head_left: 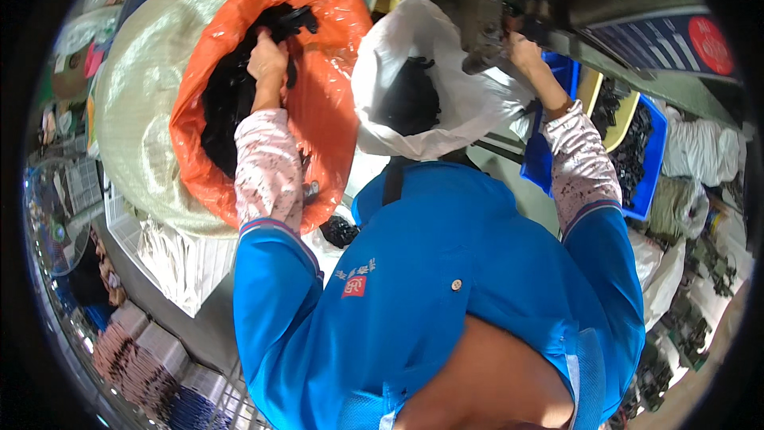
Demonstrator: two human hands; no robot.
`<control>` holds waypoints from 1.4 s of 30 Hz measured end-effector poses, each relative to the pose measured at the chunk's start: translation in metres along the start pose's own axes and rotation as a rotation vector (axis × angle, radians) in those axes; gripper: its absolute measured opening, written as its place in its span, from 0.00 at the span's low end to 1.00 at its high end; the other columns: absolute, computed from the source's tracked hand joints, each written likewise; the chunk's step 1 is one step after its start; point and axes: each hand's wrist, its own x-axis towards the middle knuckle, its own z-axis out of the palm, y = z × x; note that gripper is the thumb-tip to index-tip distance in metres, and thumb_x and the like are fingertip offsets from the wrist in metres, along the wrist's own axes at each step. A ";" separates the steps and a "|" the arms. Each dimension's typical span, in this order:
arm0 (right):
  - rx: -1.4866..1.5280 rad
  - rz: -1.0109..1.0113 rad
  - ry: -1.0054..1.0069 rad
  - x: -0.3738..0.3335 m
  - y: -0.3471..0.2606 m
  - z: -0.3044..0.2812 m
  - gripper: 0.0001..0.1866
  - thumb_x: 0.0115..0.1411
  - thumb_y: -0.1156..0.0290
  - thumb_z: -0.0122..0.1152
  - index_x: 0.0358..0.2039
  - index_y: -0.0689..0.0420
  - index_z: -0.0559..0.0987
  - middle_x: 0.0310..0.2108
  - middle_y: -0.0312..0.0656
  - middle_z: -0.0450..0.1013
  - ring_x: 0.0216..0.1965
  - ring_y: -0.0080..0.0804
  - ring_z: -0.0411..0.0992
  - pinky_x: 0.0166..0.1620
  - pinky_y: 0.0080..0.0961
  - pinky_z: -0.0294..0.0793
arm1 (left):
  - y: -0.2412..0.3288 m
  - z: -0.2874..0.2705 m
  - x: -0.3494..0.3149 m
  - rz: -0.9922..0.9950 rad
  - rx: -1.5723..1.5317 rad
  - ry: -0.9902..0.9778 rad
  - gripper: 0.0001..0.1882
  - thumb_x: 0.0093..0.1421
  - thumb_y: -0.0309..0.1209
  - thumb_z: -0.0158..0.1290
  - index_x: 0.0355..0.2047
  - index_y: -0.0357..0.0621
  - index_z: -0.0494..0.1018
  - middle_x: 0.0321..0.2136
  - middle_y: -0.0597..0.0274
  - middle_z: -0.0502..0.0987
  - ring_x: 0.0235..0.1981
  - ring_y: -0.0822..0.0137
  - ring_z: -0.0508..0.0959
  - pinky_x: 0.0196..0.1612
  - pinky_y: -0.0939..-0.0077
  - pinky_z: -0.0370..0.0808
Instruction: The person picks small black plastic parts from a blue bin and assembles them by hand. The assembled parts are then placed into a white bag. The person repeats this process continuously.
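Note:
My left hand (pixel 269 60) reaches into an orange plastic bag (pixel 330 103) at the left. Its fingers are closed on one of the black pieces (pixel 227 99) heaped inside; their exact kind is hard to make out. My right hand (pixel 525 54) is up at a metal machine head (pixel 484 22) at the upper right. Those fingers are bent together against the machine, and what they grip is hidden by dark parts. Between my arms stands an open white bag (pixel 382 40) with more black pieces (pixel 411 97) in it.
A pale woven sack (pixel 135 111) surrounds the orange bag. Right of the machine are blue bins (pixel 654 167) and a yellow bin (pixel 625 123) holding black parts. A white crate (pixel 119 211) stands lower left, with stacked bundles (pixel 139 358) beyond it.

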 end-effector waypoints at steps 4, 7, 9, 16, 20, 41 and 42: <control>0.513 -0.108 0.399 -0.020 -0.007 -0.006 0.10 0.58 0.70 0.58 0.39 0.59 0.80 0.34 0.48 0.77 0.33 0.48 0.75 0.39 0.40 0.77 | -0.018 -0.005 -0.021 0.104 -0.212 0.112 0.32 0.59 0.38 0.56 0.60 0.53 0.54 0.40 0.36 0.78 0.44 0.38 0.78 0.48 0.51 0.73; 1.515 0.185 0.033 -0.070 -0.056 -0.075 0.08 0.61 0.71 0.60 0.35 0.62 0.81 0.30 0.43 0.77 0.30 0.33 0.76 0.35 0.29 0.78 | -0.040 -0.016 -0.052 0.223 -0.450 0.170 0.41 0.58 0.32 0.58 0.66 0.50 0.46 0.38 0.38 0.78 0.41 0.43 0.79 0.45 0.56 0.74; 1.790 0.134 -0.033 -0.097 -0.063 -0.096 0.07 0.61 0.72 0.62 0.33 0.64 0.81 0.28 0.41 0.77 0.29 0.26 0.75 0.34 0.24 0.77 | -0.022 -0.035 -0.083 0.195 -0.992 0.000 0.44 0.61 0.24 0.55 0.68 0.51 0.39 0.38 0.51 0.75 0.35 0.63 0.78 0.39 0.67 0.79; 1.718 0.016 -0.034 -0.096 -0.068 -0.108 0.08 0.59 0.71 0.65 0.34 0.64 0.81 0.27 0.42 0.76 0.27 0.27 0.75 0.34 0.24 0.77 | 0.011 -0.051 -0.143 0.230 -1.897 -0.553 0.30 0.64 0.22 0.51 0.65 0.54 0.55 0.50 0.51 0.71 0.49 0.57 0.75 0.49 0.60 0.75; 1.847 0.186 -0.036 -0.087 -0.085 -0.101 0.07 0.57 0.73 0.67 0.31 0.63 0.81 0.25 0.41 0.76 0.26 0.27 0.75 0.32 0.24 0.78 | 0.046 -0.033 -0.193 0.223 -2.136 -0.990 0.28 0.66 0.30 0.49 0.65 0.48 0.55 0.55 0.52 0.68 0.56 0.55 0.70 0.60 0.53 0.68; 0.108 0.365 0.196 -0.329 0.219 -0.051 0.16 0.51 0.70 0.63 0.43 0.51 0.81 0.40 0.45 0.72 0.47 0.46 0.72 0.44 0.40 0.76 | 0.290 0.029 -0.403 0.326 -1.243 -1.366 0.13 0.59 0.27 0.58 0.42 0.35 0.74 0.26 0.60 0.76 0.22 0.72 0.75 0.25 0.76 0.71; 0.080 0.304 0.163 -0.322 0.222 -0.051 0.16 0.51 0.70 0.63 0.42 0.52 0.81 0.40 0.46 0.72 0.47 0.46 0.71 0.43 0.40 0.76 | 0.300 0.032 -0.411 0.345 -1.225 -1.406 0.14 0.59 0.28 0.58 0.44 0.35 0.73 0.29 0.58 0.77 0.24 0.70 0.76 0.27 0.75 0.73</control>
